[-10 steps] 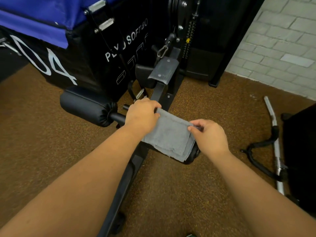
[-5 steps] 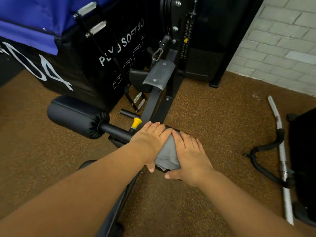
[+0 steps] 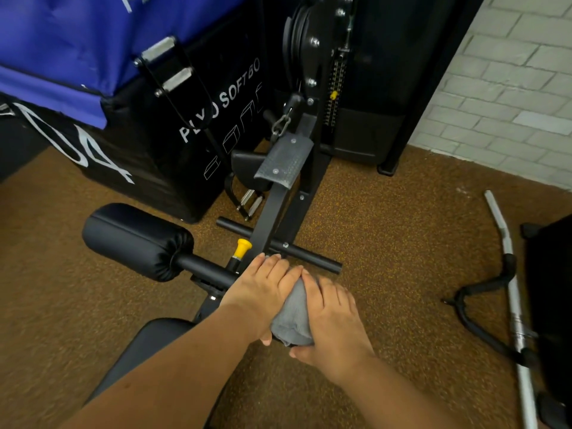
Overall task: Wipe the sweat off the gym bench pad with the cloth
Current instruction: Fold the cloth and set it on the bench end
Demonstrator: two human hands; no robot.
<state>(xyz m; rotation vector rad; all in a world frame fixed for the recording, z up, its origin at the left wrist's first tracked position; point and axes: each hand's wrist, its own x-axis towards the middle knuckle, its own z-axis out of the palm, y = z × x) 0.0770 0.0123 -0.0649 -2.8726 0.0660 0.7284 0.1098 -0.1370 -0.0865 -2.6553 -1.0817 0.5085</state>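
Lying between both hands: cloth (image 3: pixel 292 317)

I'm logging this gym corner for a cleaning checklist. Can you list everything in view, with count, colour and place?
cloth: 1, grey, wrapped over the right-hand roller, mostly under both hands
roller pad: 1 in view, black, left of the frame
seat pad: 1, black, bottom centre
adjustment knob: 1, yellow, beside the frame post
foot plate: 1, grey, centre
plyo box: 1, black with a blue top, upper left
cable bar: 1, silver with black grips, on the floor, right
floor: brown, speckled
brick wall: white, upper right
left hand: on the cloth
right hand: on the cloth
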